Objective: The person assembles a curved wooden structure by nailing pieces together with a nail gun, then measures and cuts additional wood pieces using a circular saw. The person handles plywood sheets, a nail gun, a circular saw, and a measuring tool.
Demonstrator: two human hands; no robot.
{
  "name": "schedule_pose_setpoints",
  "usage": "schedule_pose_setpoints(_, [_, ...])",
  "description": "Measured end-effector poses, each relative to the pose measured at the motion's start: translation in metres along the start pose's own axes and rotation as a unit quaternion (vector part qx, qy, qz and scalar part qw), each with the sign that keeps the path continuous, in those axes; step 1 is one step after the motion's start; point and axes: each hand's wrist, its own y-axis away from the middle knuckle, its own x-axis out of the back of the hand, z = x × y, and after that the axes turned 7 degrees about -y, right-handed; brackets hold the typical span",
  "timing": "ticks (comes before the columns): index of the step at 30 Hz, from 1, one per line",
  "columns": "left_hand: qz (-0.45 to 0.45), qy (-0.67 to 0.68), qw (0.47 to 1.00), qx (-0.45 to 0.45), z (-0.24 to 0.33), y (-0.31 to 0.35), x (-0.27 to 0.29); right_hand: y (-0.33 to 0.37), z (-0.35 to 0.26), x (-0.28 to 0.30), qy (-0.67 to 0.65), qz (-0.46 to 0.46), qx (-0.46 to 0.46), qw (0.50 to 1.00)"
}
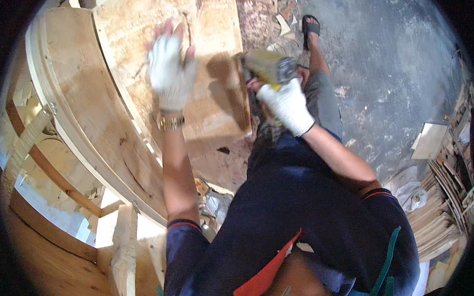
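Observation:
My left hand (171, 72), in a white knit glove with bare fingertips, is spread out over a light plywood panel (214, 107). A metal watch (171, 121) circles that wrist. Gloved the same way, my right hand (287, 104) is closed around a yellow and dark nail gun (268, 65). Motion blurs the tool, and its dark nose end is beside the panel's right edge. Whether the nose touches the wood I cannot tell. My right fingers are partly hidden behind the tool.
A curved wooden frame (77, 65) with plywood facing and slats stands along the left. Wood scraps (285, 21) lie on the floor beyond the panel. At right are stacked thin boards (432, 214) and a white plastic bag (410, 194). My sandaled foot (311, 30) is on the grey floor.

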Motion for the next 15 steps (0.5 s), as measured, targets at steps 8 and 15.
schedule_pose_setpoints(8, [-0.034, -0.089, 0.992, -0.081, 0.05, -0.051, -0.017, 0.029, 0.047, 0.045, -0.088, -0.02, -0.134, 0.987])
schedule_pose_setpoints(15, [-0.023, -0.11, 0.99, -0.087, 0.048, -0.05, -0.029, 0.026, 0.076, 0.016, 0.089, -0.036, -0.005, 0.995])
